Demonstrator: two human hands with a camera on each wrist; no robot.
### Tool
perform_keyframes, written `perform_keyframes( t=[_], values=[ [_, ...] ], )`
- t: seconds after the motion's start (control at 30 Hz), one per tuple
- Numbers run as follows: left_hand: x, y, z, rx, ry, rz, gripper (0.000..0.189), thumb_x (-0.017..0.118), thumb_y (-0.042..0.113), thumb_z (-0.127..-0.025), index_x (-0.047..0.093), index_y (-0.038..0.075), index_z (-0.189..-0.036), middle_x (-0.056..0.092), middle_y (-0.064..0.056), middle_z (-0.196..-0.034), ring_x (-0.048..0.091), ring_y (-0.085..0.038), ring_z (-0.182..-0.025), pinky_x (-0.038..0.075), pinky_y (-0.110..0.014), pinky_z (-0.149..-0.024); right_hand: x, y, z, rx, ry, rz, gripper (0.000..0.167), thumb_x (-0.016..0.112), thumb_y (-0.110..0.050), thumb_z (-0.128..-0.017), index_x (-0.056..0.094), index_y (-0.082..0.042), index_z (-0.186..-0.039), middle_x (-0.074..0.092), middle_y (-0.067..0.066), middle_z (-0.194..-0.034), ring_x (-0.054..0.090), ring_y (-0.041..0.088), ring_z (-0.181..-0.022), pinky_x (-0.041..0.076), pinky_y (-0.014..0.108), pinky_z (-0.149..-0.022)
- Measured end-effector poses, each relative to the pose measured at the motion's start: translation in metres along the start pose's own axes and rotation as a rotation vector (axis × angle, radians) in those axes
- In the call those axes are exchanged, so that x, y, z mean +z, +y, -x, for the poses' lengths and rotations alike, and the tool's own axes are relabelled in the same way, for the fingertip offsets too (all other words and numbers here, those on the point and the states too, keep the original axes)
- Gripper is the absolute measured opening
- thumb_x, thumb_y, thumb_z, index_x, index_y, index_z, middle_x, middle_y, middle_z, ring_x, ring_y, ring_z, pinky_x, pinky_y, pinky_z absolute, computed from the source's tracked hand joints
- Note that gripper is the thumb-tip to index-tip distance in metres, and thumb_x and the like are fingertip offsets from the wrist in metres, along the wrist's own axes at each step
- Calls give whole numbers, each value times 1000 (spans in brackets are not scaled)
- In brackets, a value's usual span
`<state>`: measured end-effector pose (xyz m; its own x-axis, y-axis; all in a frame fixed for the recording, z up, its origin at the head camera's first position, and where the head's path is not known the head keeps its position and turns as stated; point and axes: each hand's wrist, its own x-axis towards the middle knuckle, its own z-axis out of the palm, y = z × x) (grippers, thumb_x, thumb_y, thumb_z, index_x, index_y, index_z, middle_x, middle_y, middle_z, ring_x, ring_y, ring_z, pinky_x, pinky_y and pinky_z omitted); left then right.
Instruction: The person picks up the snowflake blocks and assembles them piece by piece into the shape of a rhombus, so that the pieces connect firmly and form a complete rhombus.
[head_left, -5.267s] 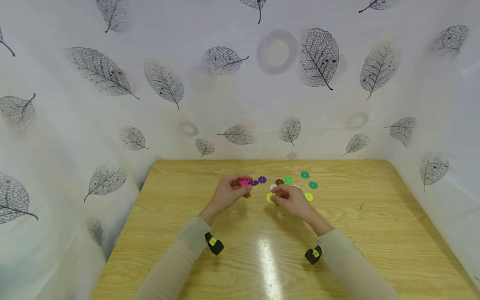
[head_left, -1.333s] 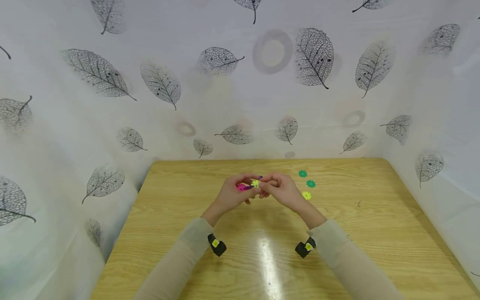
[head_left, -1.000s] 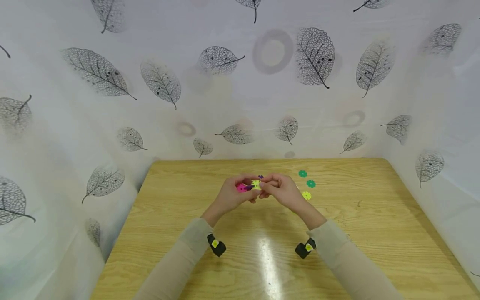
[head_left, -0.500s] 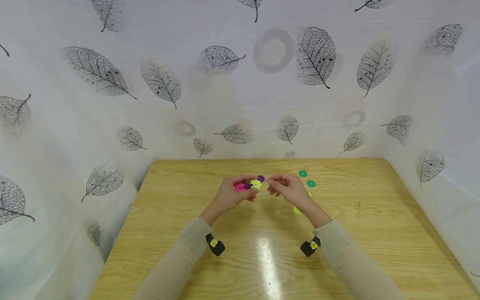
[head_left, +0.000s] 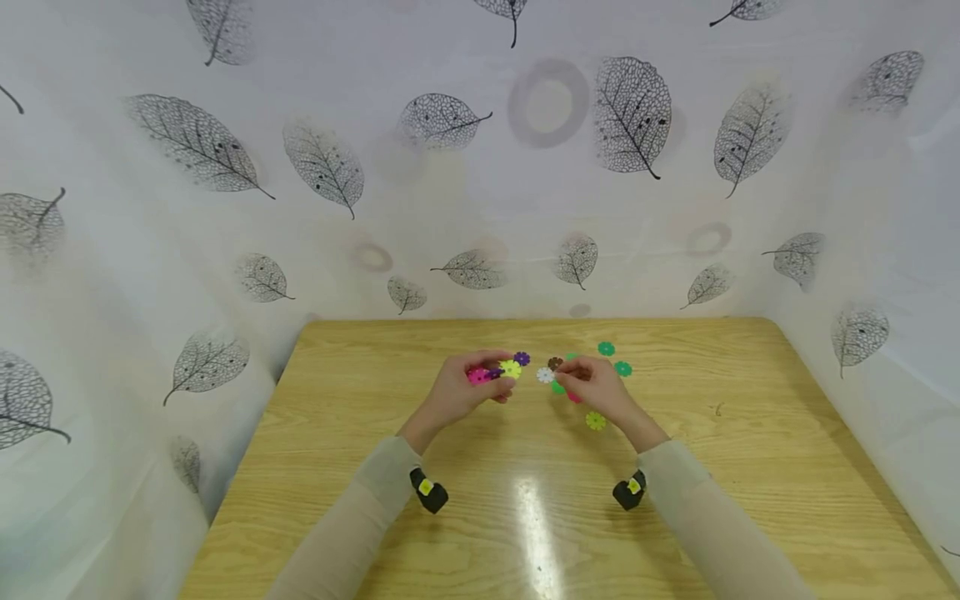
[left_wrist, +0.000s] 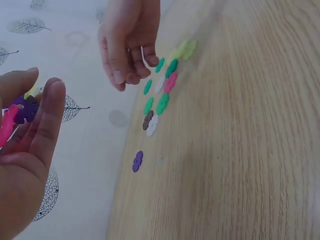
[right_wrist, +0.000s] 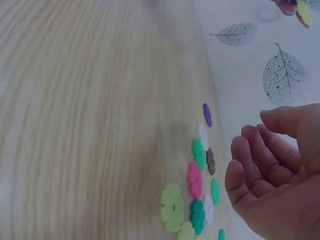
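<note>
My left hand (head_left: 452, 392) grips a joined row of notched flower-shaped plastic discs: a pink disc (left_wrist: 7, 125), a purple disc (left_wrist: 26, 109) and a yellow disc (head_left: 511, 369). The row is held off the table, partly covered by the fingers. My right hand (head_left: 604, 395) hovers over the loose discs with its fingers loosely bent. In the right wrist view nothing lies between thumb and fingertips. Nearest to those fingertips in the head view are a white disc (head_left: 545, 376) and a brown disc (head_left: 555, 363); a red-pink disc (right_wrist: 194, 179) lies partly under the hand.
A loose purple disc (head_left: 522, 358) lies behind the left fingertips. Two dark green discs, one a green disc (head_left: 606, 348), lie at the back right. A yellow-green disc (head_left: 595, 421) is nearer the front of the wooden table (head_left: 375, 517). A leaf-printed curtain (head_left: 480, 192) surrounds the table.
The yellow disc that my right hand pinched earlier is now attached to the row in my left hand. My right hand has let go and moved right, over the loose discs.
</note>
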<state>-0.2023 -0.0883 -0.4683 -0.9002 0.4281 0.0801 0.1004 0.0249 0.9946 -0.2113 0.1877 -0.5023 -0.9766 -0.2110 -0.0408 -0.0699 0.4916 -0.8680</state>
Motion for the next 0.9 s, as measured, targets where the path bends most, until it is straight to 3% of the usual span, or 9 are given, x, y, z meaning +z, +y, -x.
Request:
perform_keyframes(
  t=[0.2, 0.43, 0.63, 0.73, 0.9],
  values=[
    [-1, 0, 1, -8, 0, -13, 41, 77, 3, -95, 67, -2, -135, 71, -14, -98, 77, -29, -84, 69, -43, -80, -4, 13, 3, 7, -9, 61, 30, 66, -16, -104, 69, 6, -124, 74, 21, -114, 72, 31, -99, 64, 30, -76],
    [-2, 1, 1, -15, 6, -38, 40, 77, 5, -96, 68, -1, -134, 72, -14, -98, 74, -48, -90, 65, -58, -84, -10, 26, 5, -15, 13, 174, 27, 68, -14, -102, 71, 5, -121, 75, 20, -113, 71, 33, -104, 64, 44, -89],
    [-3, 0, 1, -21, 3, -35, 41, 76, 5, -96, 67, -1, -135, 72, -14, -99, 74, -50, -91, 63, -63, -87, -12, 33, 5, -6, 9, 201, 26, 69, -12, -100, 71, 5, -120, 73, 15, -102, 66, 24, -93, 57, 31, -77],
    [-4, 0, 1, -26, 1, -29, 41, 76, 6, -97, 67, 0, -136, 72, -13, -99, 70, -58, -96, 63, -62, -87, -12, 36, 5, 4, -1, 197, 24, 70, -11, -100, 72, 5, -118, 72, 12, -99, 64, 21, -90, 55, 29, -76],
    [-5, 0, 1, -25, 1, -36, 40, 76, 7, -97, 67, 1, -136, 72, -14, -99, 72, -54, -95, 65, -59, -87, -10, 42, 4, 7, -15, 196, 24, 73, -11, -99, 72, 4, -117, 72, 11, -98, 62, 19, -87, 54, 27, -72]
  ],
)
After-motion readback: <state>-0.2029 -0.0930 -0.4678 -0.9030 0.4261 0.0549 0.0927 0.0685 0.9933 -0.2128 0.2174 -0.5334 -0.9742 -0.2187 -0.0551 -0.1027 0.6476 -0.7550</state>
